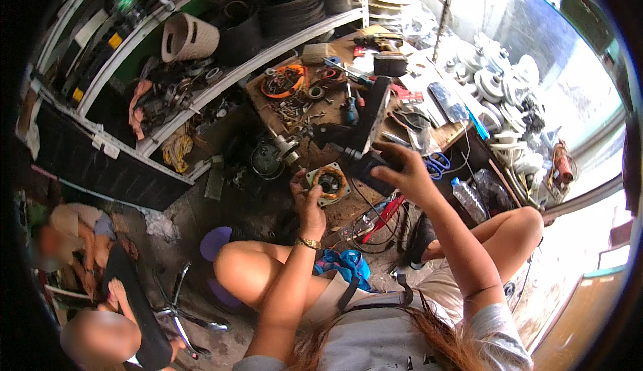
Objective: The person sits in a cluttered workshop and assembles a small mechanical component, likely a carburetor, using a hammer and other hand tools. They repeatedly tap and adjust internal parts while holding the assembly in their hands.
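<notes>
In front of my lap, my left hand point(308, 203) grips the edge of a motor stator point(338, 173), a squarish metal frame around a ring of orange-brown winding. The thumb lies across its near side. My right hand point(407, 173) is wrapped round a black tool point(370, 168) with a narrow nose pointing left. It sits just above and right of the stator; its exact kind is hard to make out. Behind the tool a tall dark metal piece point(373, 116) rises from the workbench point(268, 106). A motor rotor with a shaft point(287, 146) lies beyond my left hand.
The bench holds an orange tray of wires point(284, 81), screwdrivers point(351, 106) and a cordless drill point(378, 39). Blue-handled scissors point(439, 164) lie at right, near a plastic bottle point(470, 200). White fan parts point(492, 83) are heaped far right. Shelving point(228, 79) stands left; two people sit lower left.
</notes>
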`<state>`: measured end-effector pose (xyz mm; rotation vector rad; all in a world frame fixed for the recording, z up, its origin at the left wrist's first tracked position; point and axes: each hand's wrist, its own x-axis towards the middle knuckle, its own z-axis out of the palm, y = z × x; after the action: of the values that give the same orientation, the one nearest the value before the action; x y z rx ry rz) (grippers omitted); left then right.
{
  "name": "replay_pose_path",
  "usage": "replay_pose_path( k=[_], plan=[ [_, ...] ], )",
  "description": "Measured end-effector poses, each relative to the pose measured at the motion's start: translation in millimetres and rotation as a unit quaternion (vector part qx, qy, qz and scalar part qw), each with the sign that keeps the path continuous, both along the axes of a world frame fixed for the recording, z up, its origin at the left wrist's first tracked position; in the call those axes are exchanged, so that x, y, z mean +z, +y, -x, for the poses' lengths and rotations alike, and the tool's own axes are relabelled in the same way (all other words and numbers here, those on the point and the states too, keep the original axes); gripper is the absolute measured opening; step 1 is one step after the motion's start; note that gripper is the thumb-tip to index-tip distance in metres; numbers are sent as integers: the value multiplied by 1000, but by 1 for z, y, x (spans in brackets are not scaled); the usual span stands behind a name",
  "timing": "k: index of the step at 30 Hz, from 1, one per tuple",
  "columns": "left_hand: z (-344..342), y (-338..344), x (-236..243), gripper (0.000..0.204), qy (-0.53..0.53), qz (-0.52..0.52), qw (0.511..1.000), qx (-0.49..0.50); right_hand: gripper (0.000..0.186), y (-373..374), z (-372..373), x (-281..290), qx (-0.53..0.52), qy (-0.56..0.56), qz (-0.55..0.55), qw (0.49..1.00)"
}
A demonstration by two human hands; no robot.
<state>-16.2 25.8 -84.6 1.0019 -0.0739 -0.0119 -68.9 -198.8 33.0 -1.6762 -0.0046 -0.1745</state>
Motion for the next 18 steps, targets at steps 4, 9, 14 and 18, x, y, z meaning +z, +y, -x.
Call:
replay_pose_path(
  k=[4, 9, 14, 18],
  plan=[
    [11, -16, 1, 57, 57, 7, 998, 20, 50, 0, -43, 10, 26, -24, 31, 999],
    [11, -19, -1, 63, 86, 0, 996, 4, 49, 31, -103, 5, 66, -102, 158, 980],
    [10, -21, 8, 74, 112, -29, 993, -24, 47, 44, -138, -3, 66, -123, 138, 981],
    [5, -12, -9, 79, 80, -100, 992, 7, 43, 52, -136, 4, 84, -101, 67, 989]
  ],
)
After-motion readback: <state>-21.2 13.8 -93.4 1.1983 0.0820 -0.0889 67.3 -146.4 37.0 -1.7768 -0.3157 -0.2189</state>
